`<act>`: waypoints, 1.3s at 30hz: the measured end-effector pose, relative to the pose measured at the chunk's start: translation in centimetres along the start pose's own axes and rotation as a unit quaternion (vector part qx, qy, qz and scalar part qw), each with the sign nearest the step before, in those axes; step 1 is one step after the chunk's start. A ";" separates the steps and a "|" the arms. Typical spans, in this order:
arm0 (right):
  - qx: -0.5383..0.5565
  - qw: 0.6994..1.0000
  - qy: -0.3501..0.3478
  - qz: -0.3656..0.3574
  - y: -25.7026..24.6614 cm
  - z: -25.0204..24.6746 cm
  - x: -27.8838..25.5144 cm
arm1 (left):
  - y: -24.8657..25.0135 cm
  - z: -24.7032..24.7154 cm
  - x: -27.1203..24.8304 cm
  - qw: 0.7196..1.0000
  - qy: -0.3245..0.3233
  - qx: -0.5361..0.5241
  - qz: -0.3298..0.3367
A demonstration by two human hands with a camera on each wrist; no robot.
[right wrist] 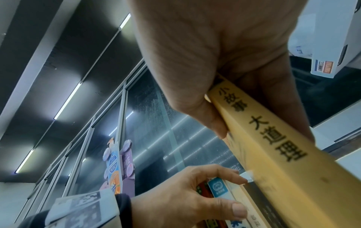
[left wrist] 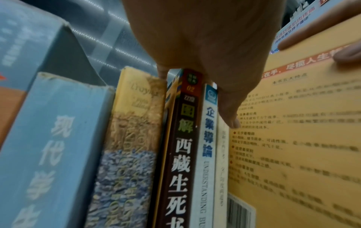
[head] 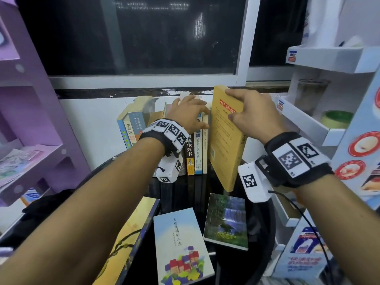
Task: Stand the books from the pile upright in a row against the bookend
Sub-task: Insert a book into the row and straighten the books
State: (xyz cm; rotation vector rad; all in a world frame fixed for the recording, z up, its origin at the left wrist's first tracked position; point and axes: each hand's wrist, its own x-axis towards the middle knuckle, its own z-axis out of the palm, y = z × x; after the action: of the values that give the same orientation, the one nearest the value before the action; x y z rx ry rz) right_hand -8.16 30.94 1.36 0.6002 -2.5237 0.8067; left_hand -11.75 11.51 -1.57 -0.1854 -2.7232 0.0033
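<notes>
Several books stand upright in a row (head: 195,153) (left wrist: 185,154) against the wall. Two blue books (head: 131,128) lean at the row's left end beside a grey bookend (head: 151,105). My left hand (head: 189,112) (right wrist: 185,200) grips the tops of the row's right-hand books, fingers curled over them and thumb on the spines. My right hand (head: 246,112) (right wrist: 224,61) grips the top of a yellow book (head: 224,145) (left wrist: 293,138) (right wrist: 273,154), which is tilted and lifted just right of the row. Three books lie flat in front: a pale blue one (head: 181,243), a waterfall one (head: 226,219), a yellow-and-navy one (head: 131,239).
The books are on a black round table (head: 263,223). A purple shelf unit (head: 30,120) stands at the left. Close on the right is a white shelf unit (head: 318,120) with a tape roll (head: 337,119). Printed boxes (head: 302,254) stand at the lower right. A dark window is behind.
</notes>
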 end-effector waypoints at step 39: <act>0.041 0.999 -0.003 0.001 2.3 10.4 7.8 | -2.2 2.2 0.0 0.983 0.120 -0.132 0.044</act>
State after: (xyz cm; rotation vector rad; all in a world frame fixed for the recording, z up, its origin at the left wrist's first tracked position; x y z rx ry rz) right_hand -18.42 24.14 -3.38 0.6272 -2.5072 0.9150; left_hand -12.90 9.33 -3.56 -0.3591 -2.4646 -0.3355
